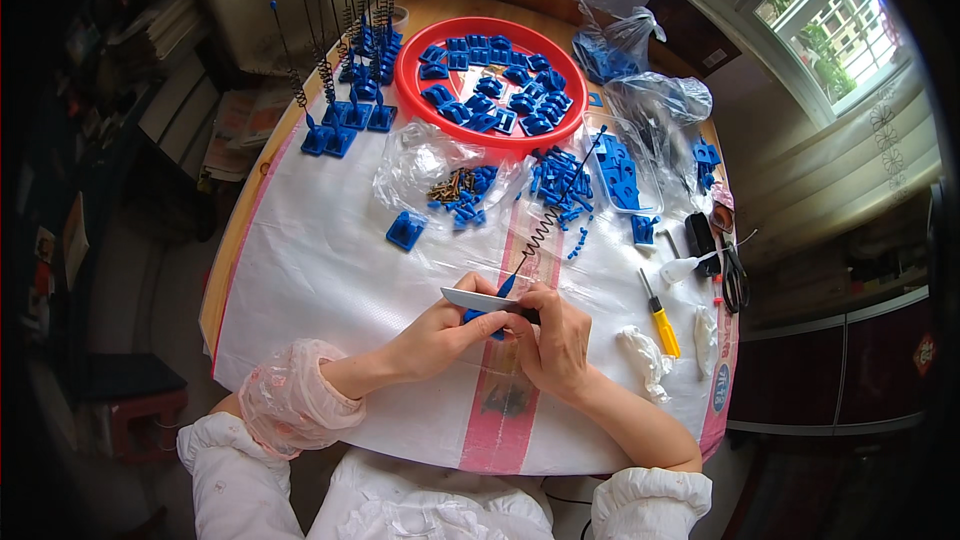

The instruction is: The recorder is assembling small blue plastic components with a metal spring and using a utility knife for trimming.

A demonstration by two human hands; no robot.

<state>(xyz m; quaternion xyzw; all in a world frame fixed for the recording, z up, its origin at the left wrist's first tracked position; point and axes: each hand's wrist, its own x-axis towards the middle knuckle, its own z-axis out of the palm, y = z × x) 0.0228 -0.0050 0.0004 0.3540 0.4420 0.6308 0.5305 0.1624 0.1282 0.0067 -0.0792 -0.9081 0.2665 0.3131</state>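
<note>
In the middle of the table, my left hand [450,328] is closed around a blue plastic piece [507,285], mostly hidden by the fingers. A black coiled spring rod [541,233] rises from it, tilted to the upper right. My right hand [557,342] grips a small knife by its dark handle, and its flat silver blade [478,298] points left across the blue piece. Whether the blade touches it, I cannot tell. Beyond my hands lie a single blue base [406,231], a heap of brass-coloured screws [455,187] and a pile of small blue parts [560,180].
A red round tray [403,80] holds several blue clips. Finished-looking blue stands with springs [340,120] are grouped far left. To the right are a clear plastic box [655,202], a yellow-handled screwdriver [664,330], black scissors [735,280], a white-nozzled bottle [680,269] and crumpled bags [660,95].
</note>
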